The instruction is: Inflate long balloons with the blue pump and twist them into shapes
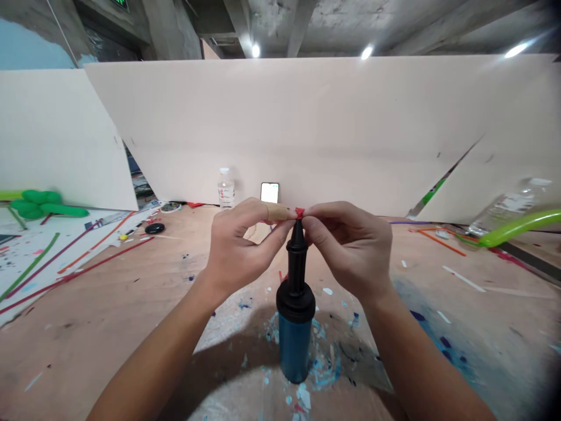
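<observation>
- Tabletop (109, 327): brown, flat, blotched with blue paint and pale flakes.
- Pump (296, 304): upright on it; smooth blue barrel, black collar, tapered black nozzle.
- Left hand (245, 240): thumb and forefinger pinching the red piece (300, 211) from one side.
- Right hand (355, 245): likewise pinching it from the opposite side.
- Red piece: at the nozzle's tip; small, crumpled, apparently thin rubber.
- Handling, as judged: keep both pinches level and close to the tip; ease the rubber evenly, since it could tear or slip. Avoid side load; the pump's body is unheld.
- Beyond: clear plastic bottle (227, 190), lit phone (270, 192), smooth whitish board (307, 128).
</observation>
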The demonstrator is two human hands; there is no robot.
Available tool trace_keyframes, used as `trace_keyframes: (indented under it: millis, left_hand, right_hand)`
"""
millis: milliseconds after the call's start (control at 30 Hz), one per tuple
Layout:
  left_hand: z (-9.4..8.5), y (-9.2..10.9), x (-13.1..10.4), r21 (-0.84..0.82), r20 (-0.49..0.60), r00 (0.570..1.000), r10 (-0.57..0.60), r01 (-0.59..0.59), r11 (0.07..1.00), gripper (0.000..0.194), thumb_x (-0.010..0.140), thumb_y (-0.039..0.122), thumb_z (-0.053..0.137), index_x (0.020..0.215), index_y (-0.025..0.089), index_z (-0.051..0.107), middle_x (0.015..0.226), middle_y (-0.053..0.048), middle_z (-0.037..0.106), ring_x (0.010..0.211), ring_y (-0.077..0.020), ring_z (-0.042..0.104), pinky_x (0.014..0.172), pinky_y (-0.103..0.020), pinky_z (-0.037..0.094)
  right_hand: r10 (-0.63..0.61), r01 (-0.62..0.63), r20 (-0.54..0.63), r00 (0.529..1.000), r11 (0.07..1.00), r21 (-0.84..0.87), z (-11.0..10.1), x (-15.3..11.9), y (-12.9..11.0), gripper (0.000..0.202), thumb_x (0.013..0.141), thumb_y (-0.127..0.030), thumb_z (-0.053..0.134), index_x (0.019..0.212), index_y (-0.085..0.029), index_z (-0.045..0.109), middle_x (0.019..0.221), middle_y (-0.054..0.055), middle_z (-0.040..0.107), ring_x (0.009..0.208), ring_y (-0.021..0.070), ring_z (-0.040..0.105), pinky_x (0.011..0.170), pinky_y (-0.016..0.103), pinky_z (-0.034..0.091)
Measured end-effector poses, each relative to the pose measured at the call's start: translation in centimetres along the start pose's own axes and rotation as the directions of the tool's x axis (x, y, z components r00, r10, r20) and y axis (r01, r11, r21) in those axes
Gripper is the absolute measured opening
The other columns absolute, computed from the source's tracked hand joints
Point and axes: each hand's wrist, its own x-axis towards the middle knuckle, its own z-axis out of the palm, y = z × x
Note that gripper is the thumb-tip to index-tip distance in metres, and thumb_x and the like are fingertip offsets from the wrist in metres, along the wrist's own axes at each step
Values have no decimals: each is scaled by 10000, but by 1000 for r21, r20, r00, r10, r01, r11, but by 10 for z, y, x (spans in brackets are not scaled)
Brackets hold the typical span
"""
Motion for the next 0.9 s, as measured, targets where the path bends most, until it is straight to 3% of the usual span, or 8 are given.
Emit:
trace_keyframes:
  millis: [133,267,333,633,800,900]
  left_hand:
    - [-1,3,1,16,4,999,51,-51,999,106,791,118,658,856,197,684,806,-19,723,716,-127,654,661,-277,544]
    - [-2,7,2,-3,10,992,129,-129,992,130,777,98,660,862,195,673,803,-17,722,721,-129,659,656,-271,539]
    - [-3,10,3,-9,12,986,164,-164,986,152,772,80,655,868,198,667,826,-22,728,744,-135,666,674,-280,544]
    - [-6,18,8,100,45,953,299,-302,948,129,799,73,620,839,194,644,782,-18,726,734,-126,675,672,-275,545]
    - [-7,21,8,113,68,951,302,-308,945,130,823,90,597,846,212,636,787,-10,727,741,-134,681,670,-288,550]
    - [-8,23,8,112,80,955,285,-293,950,124,829,102,591,842,218,632,792,-12,727,744,-139,681,672,-296,551]
  right_hand:
    - [-176,176,17,984,973,-150,-4,0,1,133,803,-148,648,894,-238,683,793,2,702,655,143,657,619,293,574]
    - [-409,405,44,911,874,-267,-7,2,-1,268,756,-67,647,945,-255,675,797,-7,714,647,142,660,586,275,560]
    - [-469,468,77,880,828,-307,-10,3,-4,309,746,-44,641,961,-264,669,799,-8,717,657,145,667,577,268,554]
    - [-556,580,215,803,647,-495,-20,3,-18,341,711,-25,672,961,-255,648,861,11,730,734,168,695,633,291,559]
    - [-586,578,109,803,722,-381,-16,3,-16,340,677,10,669,885,-246,587,828,-1,691,722,146,672,612,273,559]
    - [-570,575,123,812,748,-331,-14,1,-19,324,670,21,656,804,-246,531,825,-10,670,696,130,656,581,256,551]
